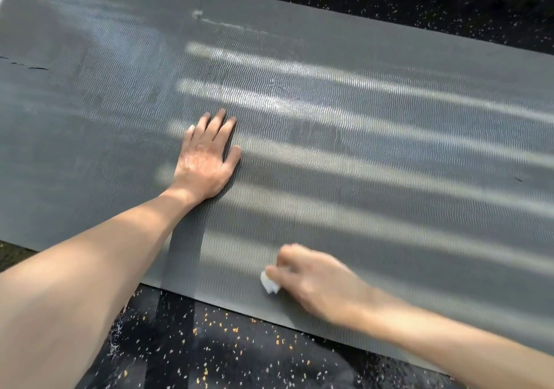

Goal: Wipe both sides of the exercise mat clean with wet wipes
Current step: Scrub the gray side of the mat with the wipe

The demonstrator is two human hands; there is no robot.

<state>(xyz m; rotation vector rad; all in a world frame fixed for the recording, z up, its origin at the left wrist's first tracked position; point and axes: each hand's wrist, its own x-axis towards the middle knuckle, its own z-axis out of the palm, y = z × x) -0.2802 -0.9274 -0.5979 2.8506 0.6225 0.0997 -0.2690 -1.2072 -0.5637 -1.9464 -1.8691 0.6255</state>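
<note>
Wipe-down under way on the mat's upper face

Right hand (311,280) grips a bunched wet wipe (269,283), pressed onto the exercise mat (359,149) just inside its near edge. Beyond it and leftward, the left hand (207,155) lies flat, fingers straight, pinning the mat. Next strokes likely must reach farther across; whether the other side is done cannot be told.

- One grey exercise mat (359,149), lying under both hands.
- Two bare hands: the left hand (207,161) pressed flat on the mat, the right hand (311,280) close to its near edge.
- One white wet wipe (269,282), held bunched by the right hand.
- One dark speckled floor (239,349), showing just below the right hand and far beyond the left.
</note>
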